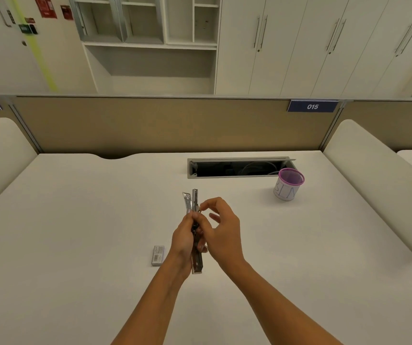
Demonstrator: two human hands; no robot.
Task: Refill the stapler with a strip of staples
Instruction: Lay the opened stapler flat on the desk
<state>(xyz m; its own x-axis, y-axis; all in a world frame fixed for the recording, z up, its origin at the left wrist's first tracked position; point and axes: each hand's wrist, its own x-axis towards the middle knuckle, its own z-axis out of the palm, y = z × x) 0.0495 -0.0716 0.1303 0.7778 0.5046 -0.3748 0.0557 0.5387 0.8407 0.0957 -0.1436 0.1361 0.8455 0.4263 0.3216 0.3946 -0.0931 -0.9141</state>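
Observation:
A metal stapler (pixel 196 260) is held above the white desk (pixel 75 232), swung open so its two silver arms (pixel 191 200) point away from me. My left hand (pixel 183 239) grips it around the middle. My right hand (pixel 221 226) is beside it on the right, thumb and forefinger pinched at the open channel; something small and shiny shows at the fingertips, too small to identify. A small grey staple box (pixel 157 255) lies flat on the desk just left of my left wrist.
A purple-rimmed white cup (pixel 288 184) stands at the back right, by an open cable hatch (pixel 237 168) in the desk. A beige partition (pixel 150 123) with a "015" label closes the far edge. Padded side panels flank the desk.

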